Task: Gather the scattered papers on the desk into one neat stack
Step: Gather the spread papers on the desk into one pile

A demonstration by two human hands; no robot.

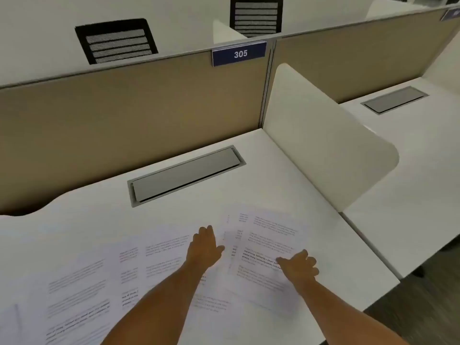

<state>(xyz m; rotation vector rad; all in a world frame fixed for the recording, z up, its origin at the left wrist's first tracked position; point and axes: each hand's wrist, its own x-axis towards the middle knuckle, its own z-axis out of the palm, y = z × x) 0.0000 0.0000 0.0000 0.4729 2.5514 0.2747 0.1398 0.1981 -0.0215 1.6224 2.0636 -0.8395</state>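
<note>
Under both hands [206,247], papers [263,242] spread flat

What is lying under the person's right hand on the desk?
The right hand rests flat on a printed sheet that overlaps other papers spread over the white desk. The text beneath the palm is covered.

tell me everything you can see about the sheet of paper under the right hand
The sheet is white printed paper, with blocks of small text and a few bolder lines, all too blurred to read. It lies flat on the white desk, turned a little askew, toward the desk's right side near the divider. It overlaps other papers beneath and to its left. The right hand rests on its lower right part, and the left hand lies at its left edge, fingers spread flat.
</note>
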